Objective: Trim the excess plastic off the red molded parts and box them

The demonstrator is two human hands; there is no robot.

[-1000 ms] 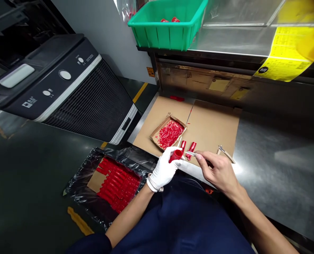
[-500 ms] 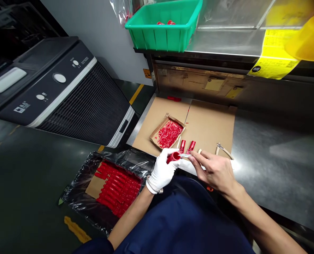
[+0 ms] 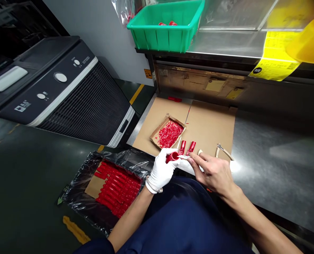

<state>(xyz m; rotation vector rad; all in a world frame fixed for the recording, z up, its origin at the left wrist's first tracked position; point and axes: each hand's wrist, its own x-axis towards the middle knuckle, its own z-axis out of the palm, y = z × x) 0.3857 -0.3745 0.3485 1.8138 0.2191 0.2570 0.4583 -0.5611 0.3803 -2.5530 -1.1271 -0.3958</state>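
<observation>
My left hand (image 3: 162, 169), in a white glove, is closed round a red cylindrical part (image 3: 172, 157) whose open end faces up and right. Bare, my right hand (image 3: 212, 173) pinches a thin knife (image 3: 183, 157), its blade tip at the rim of that part. Two more red parts (image 3: 182, 146) (image 3: 191, 147) lie on the cardboard sheet (image 3: 207, 120) just beyond my hands. A small cardboard tray (image 3: 157, 135) holds many red scraps. To the right lie pliers (image 3: 225, 151) with pale handles.
A black-lined box (image 3: 80, 201) of red parts stands at the lower left. Behind, a green bin (image 3: 162, 39) sits on a shelf (image 3: 225, 44) with a yellow spool (image 3: 309, 42). A black floor unit (image 3: 88, 102) stands left of the metal table (image 3: 278, 158).
My right hand and the knife have shifted slightly left, bringing the blade closer against the rim of the red part. My left hand keeps its grip.
</observation>
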